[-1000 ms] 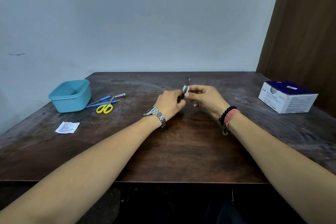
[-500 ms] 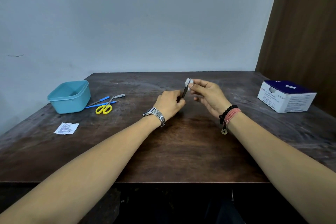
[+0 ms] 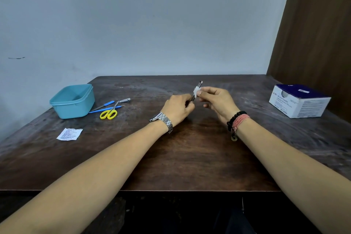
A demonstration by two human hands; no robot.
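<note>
Over the middle of the dark wooden table (image 3: 190, 157), my left hand (image 3: 177, 109) grips the lower end of a thin dark metal tool (image 3: 199, 83) that points up and away. My right hand (image 3: 216, 101) pinches a small white swab (image 3: 196, 91) against the tool's shaft, a little below its tip. The part of the tool inside my left fist is hidden. A metal watch sits on my left wrist and bead and cord bracelets on my right.
At the left stand a teal plastic tub (image 3: 73, 100), yellow-handled scissors (image 3: 109, 113), blue-handled tools (image 3: 106, 105), a nail clipper (image 3: 125, 100) and a torn white wrapper (image 3: 69, 134). A blue and white box of alcohol swabs (image 3: 299, 100) sits at the right edge.
The white swab slid up to the tool's tip half a second ago and is now back lower on the shaft. My left hand has kept its grip.
</note>
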